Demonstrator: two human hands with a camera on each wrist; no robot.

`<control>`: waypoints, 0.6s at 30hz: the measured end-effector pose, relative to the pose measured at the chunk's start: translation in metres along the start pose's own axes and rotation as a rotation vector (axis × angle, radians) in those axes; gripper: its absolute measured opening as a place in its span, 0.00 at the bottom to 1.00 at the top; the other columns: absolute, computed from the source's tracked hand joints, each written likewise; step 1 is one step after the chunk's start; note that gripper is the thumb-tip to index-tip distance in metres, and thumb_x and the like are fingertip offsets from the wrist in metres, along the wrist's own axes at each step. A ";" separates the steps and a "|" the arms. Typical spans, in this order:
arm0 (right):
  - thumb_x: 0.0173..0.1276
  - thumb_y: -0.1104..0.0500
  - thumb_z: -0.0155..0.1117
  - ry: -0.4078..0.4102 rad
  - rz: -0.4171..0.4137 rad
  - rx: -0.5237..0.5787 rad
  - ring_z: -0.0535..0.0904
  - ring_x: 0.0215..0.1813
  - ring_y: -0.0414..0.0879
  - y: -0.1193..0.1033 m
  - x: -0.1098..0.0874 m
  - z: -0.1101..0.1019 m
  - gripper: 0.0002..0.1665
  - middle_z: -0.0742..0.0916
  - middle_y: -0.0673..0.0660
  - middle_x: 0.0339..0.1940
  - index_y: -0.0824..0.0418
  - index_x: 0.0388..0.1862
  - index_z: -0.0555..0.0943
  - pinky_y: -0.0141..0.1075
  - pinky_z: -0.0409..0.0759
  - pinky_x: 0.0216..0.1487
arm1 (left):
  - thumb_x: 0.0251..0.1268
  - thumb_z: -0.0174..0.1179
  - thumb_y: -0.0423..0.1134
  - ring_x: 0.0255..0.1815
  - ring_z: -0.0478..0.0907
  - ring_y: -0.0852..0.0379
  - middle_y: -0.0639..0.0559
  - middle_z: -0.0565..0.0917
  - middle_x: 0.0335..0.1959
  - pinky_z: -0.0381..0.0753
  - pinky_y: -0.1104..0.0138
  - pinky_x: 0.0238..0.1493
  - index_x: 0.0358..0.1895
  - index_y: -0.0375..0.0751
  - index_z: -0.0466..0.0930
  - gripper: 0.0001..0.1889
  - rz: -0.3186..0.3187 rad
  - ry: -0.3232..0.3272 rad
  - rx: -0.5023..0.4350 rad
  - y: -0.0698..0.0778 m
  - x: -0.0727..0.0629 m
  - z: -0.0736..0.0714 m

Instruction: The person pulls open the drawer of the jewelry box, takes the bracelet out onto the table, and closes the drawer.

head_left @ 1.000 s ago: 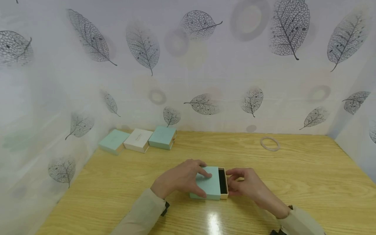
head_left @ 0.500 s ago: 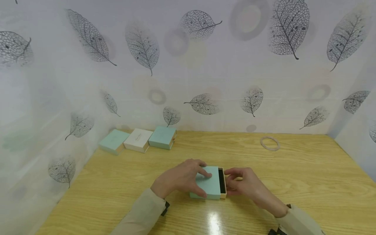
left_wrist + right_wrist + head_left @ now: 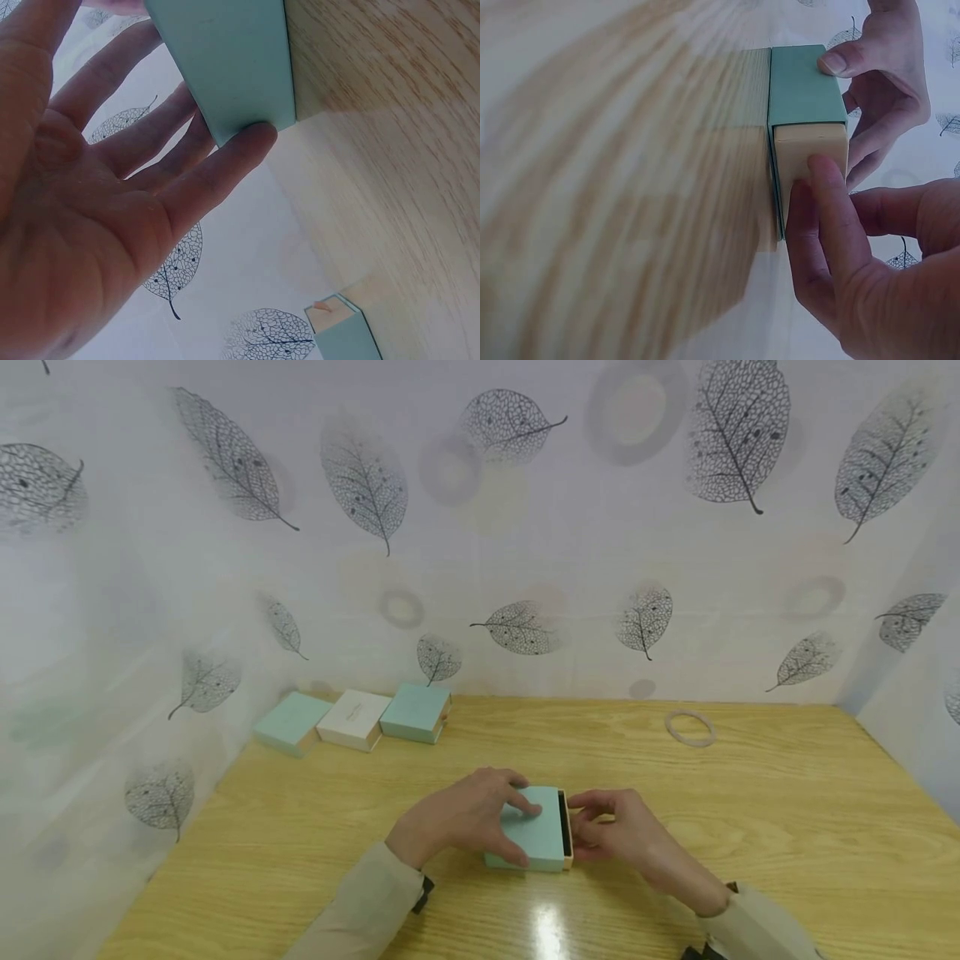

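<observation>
A pale green drawer box [image 3: 542, 832] lies on the table in front of me, its cream inner drawer [image 3: 791, 154] sticking out a little on the right. A narrow dark strip of the drawer's inside shows in the head view. My left hand [image 3: 468, 814] grips the green sleeve [image 3: 232, 67], the thumb on the near side and fingers spread over the top and far side. The right hand [image 3: 626, 835] touches the drawer's end face with its fingertips [image 3: 825, 169]. Its fingers are bent slightly and do not wrap round the drawer.
At the back left stand a light green box [image 3: 292, 722], a white box [image 3: 352, 718] and another green box [image 3: 415, 712] in a row. A pale ring [image 3: 690, 728] lies at the back right of the wooden table [image 3: 787, 810]. A leaf-patterned cloth [image 3: 525, 543] hangs behind.
The right hand has moved left, and the drawer has slid further into the sleeve, so less of its dark inside shows. The left hand has held the sleeve in place.
</observation>
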State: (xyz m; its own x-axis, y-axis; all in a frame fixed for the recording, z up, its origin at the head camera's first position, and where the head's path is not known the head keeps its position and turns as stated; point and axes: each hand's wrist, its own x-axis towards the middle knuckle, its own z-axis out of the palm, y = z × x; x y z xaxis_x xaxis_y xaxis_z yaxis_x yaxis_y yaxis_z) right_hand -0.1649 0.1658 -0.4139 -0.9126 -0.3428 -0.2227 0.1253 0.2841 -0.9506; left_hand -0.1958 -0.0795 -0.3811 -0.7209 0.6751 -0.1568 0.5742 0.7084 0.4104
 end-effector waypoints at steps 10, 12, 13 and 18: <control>0.72 0.69 0.62 -0.011 0.007 0.011 0.88 0.42 0.48 -0.001 0.002 0.004 0.26 0.85 0.63 0.42 0.79 0.66 0.72 0.40 0.90 0.44 | 0.50 0.79 0.57 0.74 0.71 0.51 0.49 0.76 0.72 0.72 0.57 0.75 0.62 0.55 0.84 0.33 -0.008 -0.001 0.001 0.001 0.001 0.000; 0.72 0.69 0.62 -0.017 0.004 0.008 0.88 0.42 0.48 -0.001 0.002 0.004 0.26 0.85 0.63 0.42 0.79 0.66 0.72 0.40 0.90 0.44 | 0.50 0.79 0.56 0.74 0.71 0.51 0.49 0.76 0.72 0.72 0.57 0.75 0.62 0.55 0.84 0.33 -0.011 -0.002 -0.002 0.001 0.000 0.000; 0.72 0.68 0.62 -0.018 0.004 0.008 0.88 0.42 0.48 -0.001 0.002 0.005 0.26 0.85 0.63 0.42 0.79 0.66 0.72 0.40 0.90 0.44 | 0.50 0.79 0.56 0.74 0.71 0.51 0.49 0.76 0.72 0.72 0.57 0.75 0.62 0.55 0.84 0.33 -0.012 -0.002 -0.005 0.001 0.000 0.000; 0.72 0.69 0.61 -0.022 0.000 0.010 0.89 0.43 0.49 -0.001 0.003 0.006 0.26 0.85 0.64 0.44 0.79 0.66 0.72 0.39 0.90 0.44 | 0.50 0.79 0.56 0.74 0.71 0.51 0.49 0.76 0.72 0.72 0.57 0.75 0.62 0.55 0.84 0.32 -0.016 -0.004 -0.012 0.002 0.000 0.000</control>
State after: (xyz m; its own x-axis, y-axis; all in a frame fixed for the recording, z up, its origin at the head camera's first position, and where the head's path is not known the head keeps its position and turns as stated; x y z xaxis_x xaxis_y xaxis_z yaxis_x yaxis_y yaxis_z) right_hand -0.1651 0.1595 -0.4147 -0.9039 -0.3623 -0.2272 0.1293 0.2751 -0.9527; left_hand -0.1949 -0.0785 -0.3802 -0.7284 0.6646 -0.1665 0.5581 0.7165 0.4184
